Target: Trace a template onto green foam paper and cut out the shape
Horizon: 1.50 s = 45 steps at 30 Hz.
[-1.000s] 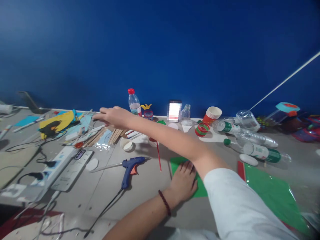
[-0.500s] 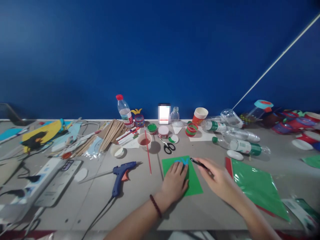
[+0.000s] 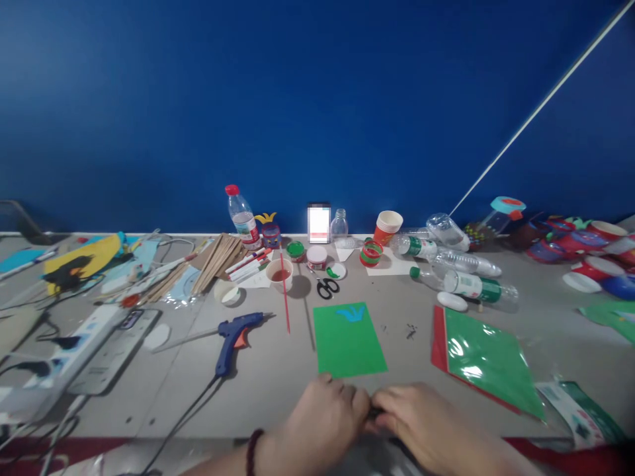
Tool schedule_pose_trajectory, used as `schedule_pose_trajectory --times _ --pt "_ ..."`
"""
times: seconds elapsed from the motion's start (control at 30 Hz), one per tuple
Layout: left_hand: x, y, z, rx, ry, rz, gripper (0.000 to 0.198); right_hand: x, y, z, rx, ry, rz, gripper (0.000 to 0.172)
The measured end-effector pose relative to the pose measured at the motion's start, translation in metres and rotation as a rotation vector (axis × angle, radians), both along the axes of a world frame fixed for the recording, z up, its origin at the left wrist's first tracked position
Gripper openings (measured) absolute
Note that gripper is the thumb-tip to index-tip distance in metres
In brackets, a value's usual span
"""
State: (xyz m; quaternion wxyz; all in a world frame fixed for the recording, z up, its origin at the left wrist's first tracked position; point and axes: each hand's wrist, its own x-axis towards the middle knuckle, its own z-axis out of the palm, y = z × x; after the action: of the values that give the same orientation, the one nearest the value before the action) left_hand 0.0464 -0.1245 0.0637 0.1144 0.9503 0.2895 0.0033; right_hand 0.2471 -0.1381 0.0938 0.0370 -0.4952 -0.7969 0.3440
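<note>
Head view: at the near edge of the bench (image 3: 278,370), the left hand (image 3: 331,413) and right hand (image 3: 419,420) meet, fingers curled around a small dark object (image 3: 373,413) (mostly hidden). Just beyond them a green sheet (image 3: 350,347) lies flat, bearing a blue crown-like shape (image 3: 351,313). The present step seems two-handed handling; further work on the sheet would call for one hand steadying it.

Glare thrown off green packet (image 3: 491,357), lower right; left hand (image 3: 327,413) and right hand (image 3: 419,420) slightly blurred, lower centre; outer edges stretched.
</note>
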Motion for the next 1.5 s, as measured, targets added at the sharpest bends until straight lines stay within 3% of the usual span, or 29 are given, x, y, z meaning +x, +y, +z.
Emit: schedule_pose_trajectory --times 0.07,0.13,0.2,0.27,0.33,0.47,0.6,0.7,0.77,0.83,0.97,1.1,1.17,1.3,1.5 --pt "-0.031 -0.013 0.0 -0.054 0.072 0.062 0.015 0.022 -0.001 -0.008 0.108 -0.158 -0.042 0.019" --pt "-0.067 -0.025 -0.001 -0.059 0.075 0.255 0.013 0.051 0.0 -0.017 0.135 -0.193 -0.212 0.025" --pt "-0.095 -0.034 -0.003 -0.087 -0.038 0.381 0.021 0.07 0.0 -0.024 0.161 -0.062 -0.417 0.025" --pt "-0.104 -0.04 -0.006 -0.145 -0.185 0.44 0.024 0.068 -0.003 -0.028 0.141 0.13 -0.51 0.039" --pt "-0.093 -0.04 -0.007 -0.184 -0.283 0.435 0.023 0.043 -0.009 -0.032 0.031 0.356 -0.521 0.044" --pt "-0.042 -0.024 -0.005 -0.187 -0.335 0.36 0.014 -0.022 -0.016 -0.042 -0.318 0.711 -0.463 0.036" --pt "-0.008 -0.004 0.001 -0.152 -0.364 0.353 0.012 -0.039 -0.007 -0.045 -0.21 0.802 -0.546 0.02" --pt "0.005 0.011 0.004 -0.121 -0.345 0.334 0.015 -0.024 0.006 -0.041 -0.108 0.811 -0.612 0.024" --pt "0.013 0.02 0.002 -0.067 -0.33 0.339 0.033 -0.008 0.021 -0.039 -0.007 0.818 -0.689 0.029" --pt "0.022 0.03 -0.008 -0.004 -0.28 0.337 0.051 0.01 0.04 -0.041 0.1 0.801 -0.792 0.029" --pt "0.041 0.048 -0.042 0.12 -0.194 0.282 0.051 0.041 0.089 -0.051 0.264 0.639 -0.866 0.027" --pt "0.051 0.059 -0.067 0.15 -0.134 0.25 0.057 0.049 0.138 -0.058 0.362 0.244 -0.745 0.012" --pt "0.053 0.061 -0.07 0.152 -0.133 0.244 0.059 0.046 0.158 -0.06 0.336 0.106 -0.681 0.009" --pt "0.049 0.063 -0.07 0.132 -0.156 0.238 0.06 0.035 0.184 -0.065 0.29 0.07 -0.655 0.01" --pt "0.04 0.066 -0.071 0.07 -0.168 0.192 0.06 0.026 0.193 -0.082 0.299 0.017 -0.648 0.01"
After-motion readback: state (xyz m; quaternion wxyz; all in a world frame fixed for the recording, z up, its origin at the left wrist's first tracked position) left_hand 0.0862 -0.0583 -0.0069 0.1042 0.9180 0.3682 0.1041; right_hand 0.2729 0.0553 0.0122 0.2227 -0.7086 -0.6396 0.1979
